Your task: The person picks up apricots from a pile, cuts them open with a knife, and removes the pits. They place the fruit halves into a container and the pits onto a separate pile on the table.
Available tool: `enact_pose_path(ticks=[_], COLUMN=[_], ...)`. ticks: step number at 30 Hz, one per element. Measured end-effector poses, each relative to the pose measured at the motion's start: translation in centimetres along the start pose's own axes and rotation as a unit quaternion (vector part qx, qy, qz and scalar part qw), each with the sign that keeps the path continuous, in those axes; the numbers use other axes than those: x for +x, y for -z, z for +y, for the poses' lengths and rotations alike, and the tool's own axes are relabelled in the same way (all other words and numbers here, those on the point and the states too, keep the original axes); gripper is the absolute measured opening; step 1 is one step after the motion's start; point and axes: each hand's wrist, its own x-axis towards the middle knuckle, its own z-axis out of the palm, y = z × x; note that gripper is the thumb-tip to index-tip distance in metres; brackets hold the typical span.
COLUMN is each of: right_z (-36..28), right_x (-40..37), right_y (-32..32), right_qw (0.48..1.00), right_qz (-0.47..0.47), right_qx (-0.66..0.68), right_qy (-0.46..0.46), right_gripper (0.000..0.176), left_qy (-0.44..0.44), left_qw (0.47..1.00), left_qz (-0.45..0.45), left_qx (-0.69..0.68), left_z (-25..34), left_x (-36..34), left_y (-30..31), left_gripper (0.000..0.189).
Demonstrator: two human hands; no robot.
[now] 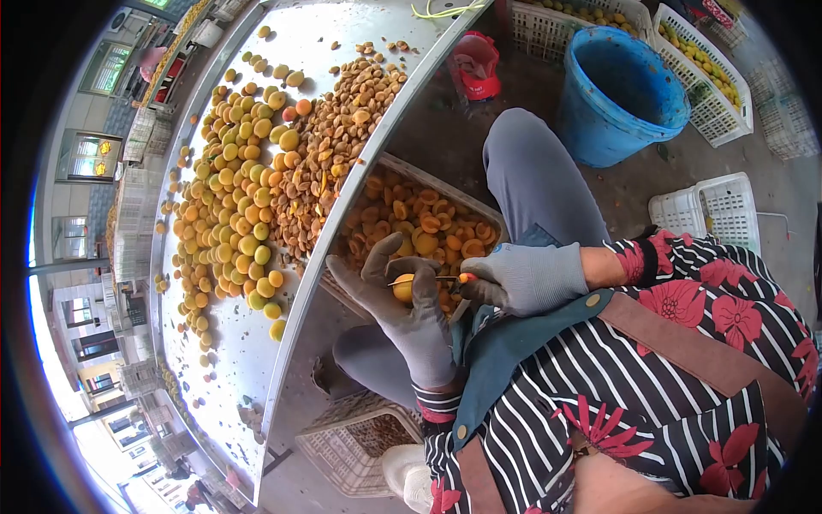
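Note:
My left hand (409,321), in a grey work glove with a darker palm, cradles a yellow apricot (402,289) between thumb and fingers. Closed around the orange-red handle of a small knife (467,277) is my right hand (533,277), gloved the same way. The thin blade lies across or against the apricot; how deep it sits cannot be made out. Just beyond both hands is a crate (479,206) of halved orange apricots (419,218), partly hidden by my fingers and the table edge.
A metal table (321,21) bears many whole apricots (235,184) and a heap of brown pits (330,146). Around me stand a blue bucket (591,128), a red container (476,68), a white basket (728,206), a crate of yellow fruit (702,64) and a lower crate (342,467).

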Motion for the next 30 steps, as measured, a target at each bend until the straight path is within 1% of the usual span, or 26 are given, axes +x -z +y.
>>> enact_pose_path(ticks=[1, 3, 5, 6, 8, 10, 17, 20, 21, 24, 26, 27, 28, 29, 30], right_z=[-0.23, -0.25, -0.19, -0.13, 0.15, 0.34, 0.13, 0.33, 0.41, 0.32, 0.32, 0.4, 0.44, 0.42, 0.39], right_x=[-0.02, -0.06, -0.03, 0.0, 0.02, 0.07, 0.07, 0.09, 0.12, 0.23, 0.22, 0.07, -0.02, -0.06, -0.12], right_y=[0.22, 0.4, 0.49, 0.52, 0.46, 0.26, 0.76, 0.71, 0.78, 1.11, 0.98, 0.61, 0.4, 0.35, 0.33], right_qw=[0.999, 0.999, 0.999, 0.999, 0.999, 0.997, 0.993, 0.993, 0.99, 0.985, 0.984, 0.994, 0.999, 0.999, 1.0], right_qz=[-0.018, -0.023, -0.028, -0.028, -0.028, -0.03, -0.05, -0.043, -0.054, -0.071, -0.079, -0.047, -0.015, -0.015, -0.013], right_qx=[0.022, 0.011, 0.001, -0.002, -0.005, 0.068, 0.104, 0.11, 0.13, 0.152, 0.154, 0.091, 0.028, 0.028, 0.003], right_qy=[-0.017, -0.02, -0.022, -0.023, -0.025, 0.004, -0.014, -0.012, -0.022, -0.043, -0.052, -0.037, -0.02, -0.021, -0.02], right_gripper=[0.029, 0.029, 0.03, 0.031, 0.031, 0.033, 0.043, 0.045, 0.046, 0.044, 0.043, 0.041, 0.039, 0.039, 0.037], left_qy=[-0.003, -0.006, 0.029, 0.029, 0.092, 0.098, 0.126, 0.137, 0.137, 0.115, 0.088, 0.088, 0.06, 0.033, 0.033], left_qw=[1.0, 1.0, 0.998, 0.998, 0.981, 0.978, 0.957, 0.958, 0.958, 0.967, 0.985, 0.985, 0.992, 0.997, 0.997], left_qz=[-0.005, -0.009, -0.031, -0.031, -0.03, -0.038, -0.037, -0.02, -0.021, -0.037, -0.027, -0.027, -0.028, -0.029, -0.029], left_qx=[0.0, -0.002, -0.046, -0.046, -0.165, -0.18, -0.26, -0.25, -0.251, -0.224, -0.144, -0.144, -0.104, -0.064, -0.064], left_z=[0.19, 0.31, 0.28, 0.49, 1.01, 0.66, 0.49, 0.91, 0.9, 0.78, 0.27, 0.16, 0.07, 0.04, 0.1], left_x=[0.05, 0.2, 0.32, 0.3, 0.31, 0.31, 0.44, 0.28, 0.29, 0.33, 0.21, 0.16, 0.11, 0.06, 0.03], left_y=[-0.01, 0.13, 0.51, 0.49, 0.3, 0.71, 0.72, 0.33, 0.35, 0.4, 0.43, 0.47, 0.53, 0.59, 0.63], left_gripper=[0.089, 0.089, 0.089, 0.089, 0.088, 0.088, 0.086, 0.081, 0.081, 0.081, 0.082, 0.082, 0.083, 0.083, 0.083])
